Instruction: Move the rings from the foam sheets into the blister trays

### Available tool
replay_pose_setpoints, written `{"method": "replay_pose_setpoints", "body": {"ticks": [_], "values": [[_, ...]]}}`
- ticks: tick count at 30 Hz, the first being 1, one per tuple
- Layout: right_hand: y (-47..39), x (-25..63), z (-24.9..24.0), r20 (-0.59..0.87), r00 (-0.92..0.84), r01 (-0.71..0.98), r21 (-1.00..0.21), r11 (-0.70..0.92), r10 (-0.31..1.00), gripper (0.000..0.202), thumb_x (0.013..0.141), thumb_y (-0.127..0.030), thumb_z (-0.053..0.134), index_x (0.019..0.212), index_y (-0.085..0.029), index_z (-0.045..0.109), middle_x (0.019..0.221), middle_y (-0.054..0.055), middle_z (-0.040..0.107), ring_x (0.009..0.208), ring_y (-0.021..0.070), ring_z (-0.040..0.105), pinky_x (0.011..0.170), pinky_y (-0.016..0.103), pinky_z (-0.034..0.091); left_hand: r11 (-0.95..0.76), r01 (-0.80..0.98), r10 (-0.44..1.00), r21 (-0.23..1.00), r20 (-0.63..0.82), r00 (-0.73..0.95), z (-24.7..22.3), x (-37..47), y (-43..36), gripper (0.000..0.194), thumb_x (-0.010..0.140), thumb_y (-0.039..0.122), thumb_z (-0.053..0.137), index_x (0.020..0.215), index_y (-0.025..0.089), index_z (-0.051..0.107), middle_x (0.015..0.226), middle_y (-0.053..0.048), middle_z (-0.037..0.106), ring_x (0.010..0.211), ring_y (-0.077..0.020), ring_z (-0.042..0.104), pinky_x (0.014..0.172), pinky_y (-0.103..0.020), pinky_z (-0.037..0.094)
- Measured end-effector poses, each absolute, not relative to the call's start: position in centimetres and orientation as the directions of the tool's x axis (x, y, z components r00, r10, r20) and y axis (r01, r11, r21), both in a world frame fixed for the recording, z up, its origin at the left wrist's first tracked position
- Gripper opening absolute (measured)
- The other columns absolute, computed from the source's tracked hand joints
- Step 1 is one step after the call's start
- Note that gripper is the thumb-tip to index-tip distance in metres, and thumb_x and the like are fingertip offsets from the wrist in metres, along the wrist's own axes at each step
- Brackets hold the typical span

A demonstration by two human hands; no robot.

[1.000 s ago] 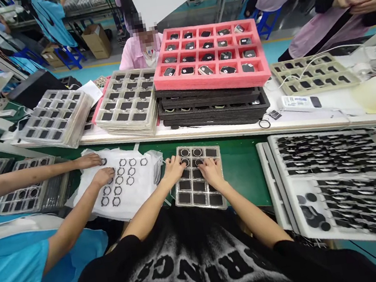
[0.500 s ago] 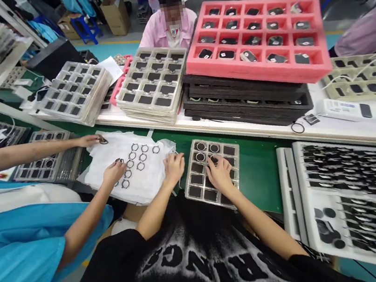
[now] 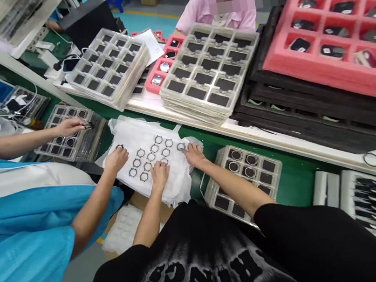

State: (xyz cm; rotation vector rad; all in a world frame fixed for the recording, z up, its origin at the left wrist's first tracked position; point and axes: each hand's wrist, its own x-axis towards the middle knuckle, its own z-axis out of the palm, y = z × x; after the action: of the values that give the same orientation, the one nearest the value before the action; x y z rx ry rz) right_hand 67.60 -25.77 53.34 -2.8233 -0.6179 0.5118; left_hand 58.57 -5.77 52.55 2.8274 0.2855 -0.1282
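Round frame [image 3: 180,143], one: thin, dark, ring-shaped. We judge it light and stiff, its rim perhaps slick, its finish and small projections liable to scratch or catch. Best hold, in our view: thumb and forefinger on opposite sides of the outer rim, pressed gently. Location: near the far right corner of the white sheet [image 3: 178,190], at our right fingertips.

Right hand [image 3: 195,155]: fingers slightly parted and curled, fingertips at the frame's near edge; whether they grip it, we cannot tell.

Left hand [image 3: 160,173]: fingers bent downward, narrowly spread, fingertips beside another frame partly covered by them; we cannot tell whether it is pinched.

Further frames [image 3: 143,172]: laid in rows on the soft, creased sheet, left of our right hand.

Compartment tray [image 3: 279,175]: on the green worktop [image 3: 298,181], partly beneath our right forearm; four round pieces [image 3: 249,167] in its far compartments.

Co-worker's hand [image 3: 116,160]: at the sheet's left side, touching a dark piece.
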Motion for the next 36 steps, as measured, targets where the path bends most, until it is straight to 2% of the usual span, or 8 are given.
{"method": "replay_pose_setpoints", "body": {"ticks": [3,6,11,18,23,27,33,36], "values": [[-25.3,69.2,51.6,-0.334,0.837,0.374,-0.228,-0.899,0.433,0.054,0.093,-0.012,0.050,0.142,-0.028,0.063,0.132,0.019,0.054,0.122,0.0366,0.043,0.097,0.049,0.031,-0.918,0.244,0.202,0.312,-0.161,0.966,52.3,59.0,-5.3,0.018,0.100,0.028,0.058,0.106,0.019,0.072,0.113,-0.011,0.063,0.113,-0.0253,0.056,0.097,-0.039,0.036],[-26.0,69.9,50.9,-0.264,0.821,0.455,-0.233,-0.860,0.506,0.046,0.094,-0.013,0.047,0.132,-0.025,0.069,0.131,0.018,0.056,0.121,0.0355,0.043,0.097,0.047,0.031,-0.912,0.235,0.212,0.337,-0.105,0.972,52.3,60.4,-5.5,0.021,0.102,0.031,0.055,0.109,0.020,0.072,0.114,-0.012,0.064,0.115,-0.0264,0.056,0.099,-0.041,0.034],[-26.9,70.6,51.8,-0.212,0.798,0.490,-0.315,-0.813,0.564,0.030,0.100,-0.027,0.050,0.115,-0.025,0.076,0.122,0.013,0.062,0.119,0.0318,0.043,0.096,0.044,0.028,-0.941,0.216,0.201,0.259,-0.081,0.976,51.7,63.8,-6.5,0.023,0.103,0.033,0.054,0.105,0.019,0.073,0.118,-0.015,0.061,0.117,-0.0304,0.052,0.097,-0.044,0.034],[-23.3,72.1,53.2,-0.048,0.824,0.522,-0.323,-0.790,0.564,0.032,0.105,-0.031,0.047,0.118,-0.022,0.075,0.117,0.013,0.064,0.117,0.0287,0.044,0.098,0.043,0.025,-0.962,0.175,0.153,0.210,-0.118,0.981,52.3,64.0,-7.2,0.025,0.105,0.027,0.048,0.106,0.018,0.072,0.120,-0.015,0.059,0.119,-0.0311,0.049,0.096,-0.044,0.035],[-20.3,73.5,52.5,-0.150,0.773,0.566,-0.275,-0.777,0.616,0.036,0.103,-0.018,0.044,0.113,-0.021,0.078,0.119,0.015,0.065,0.120,0.0303,0.043,0.097,0.044,0.024,-0.897,0.285,0.269,0.339,-0.092,0.959,54.4,58.9,-7.4,0.023,0.104,0.030,0.053,0.110,0.021,0.073,0.115,-0.013,0.060,0.114,-0.0277,0.054,0.094,-0.042,0.037],[-20.4,74.5,52.3,-0.198,0.729,0.593,-0.293,-0.750,0.655,0.033,0.103,-0.022,0.048,0.103,-0.018,0.081,0.116,0.017,0.064,0.118,0.0311,0.043,0.094,0.043,0.025,-0.847,0.291,0.317,0.444,-0.017,0.948,55.1,53.5,-7.8,0.019,0.102,0.026,0.058,0.106,0.022,0.075,0.107,-0.010,0.062,0.107,-0.0243,0.060,0.092,-0.040,0.037],[-22.8,74.2,54.0,-0.064,0.696,0.629,-0.424,-0.651,0.715,0.028,0.103,-0.030,0.055,0.111,-0.022,0.081,0.113,0.013,0.063,0.115,0.0282,0.043,0.092,0.039,0.024,-0.824,0.241,0.333,0.513,0.093,0.938,54.8,50.2,-9.2,0.014,0.098,0.023,0.062,0.101,0.021,0.075,0.100,-0.006,0.061,0.101,-0.0223,0.064,0.088,-0.037,0.037],[-25.3,71.6,55.4,0.035,0.767,0.575,-0.481,-0.662,0.641,0.027,0.104,-0.032,0.056,0.110,-0.023,0.080,0.108,0.010,0.064,0.110,0.0261,0.045,0.091,0.039,0.024,-0.843,0.164,0.257,0.512,0.116,0.959,55.4,50.7,-10.0,0.014,0.098,0.022,0.062,0.100,0.020,0.075,0.099,-0.006,0.062,0.099,-0.0221,0.064,0.088,-0.037,0.036]]}}
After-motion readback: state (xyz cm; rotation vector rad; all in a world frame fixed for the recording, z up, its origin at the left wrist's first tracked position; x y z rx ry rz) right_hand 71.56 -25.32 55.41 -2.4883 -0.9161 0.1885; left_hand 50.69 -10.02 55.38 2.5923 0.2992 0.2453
